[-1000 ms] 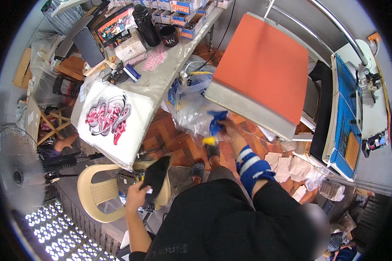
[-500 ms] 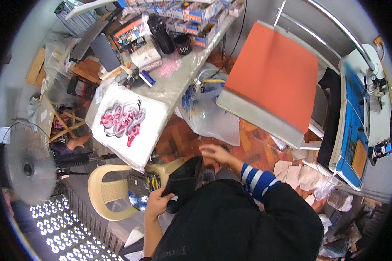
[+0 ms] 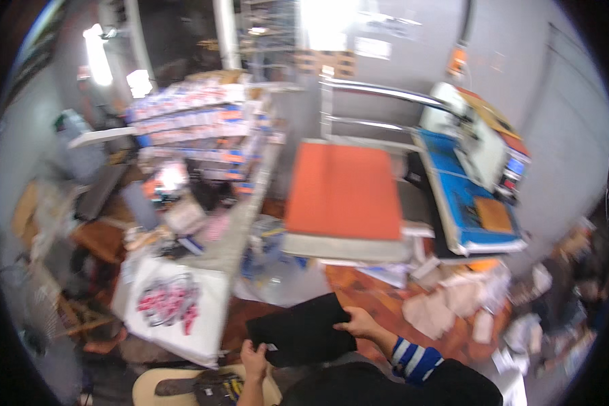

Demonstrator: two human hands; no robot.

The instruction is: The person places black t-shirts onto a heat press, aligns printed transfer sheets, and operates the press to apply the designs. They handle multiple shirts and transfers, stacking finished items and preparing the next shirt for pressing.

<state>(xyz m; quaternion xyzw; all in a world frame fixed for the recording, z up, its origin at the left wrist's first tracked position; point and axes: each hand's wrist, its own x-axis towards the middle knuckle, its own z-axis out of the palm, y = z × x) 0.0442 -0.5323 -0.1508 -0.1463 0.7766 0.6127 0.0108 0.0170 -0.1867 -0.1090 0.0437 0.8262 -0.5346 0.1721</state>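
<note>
Black cloth [image 3: 301,331] hangs in front of the torso, spread between two hands: the left hand [image 3: 254,358] has its grip closed on the lower left corner beside a small white tag, the right hand [image 3: 360,323] pinches the right edge. So far it is lifted and held out; it is not laid on anything. Near the left hand, a cream chair [image 3: 142,389] carries dark packets [image 3: 216,386]. Beyond, a sheet with a pink-and-black design [image 3: 172,308] lies on the surface [image 3: 240,250], and the orange pad [image 3: 345,193] is bare, well apart from the cloth.
</note>
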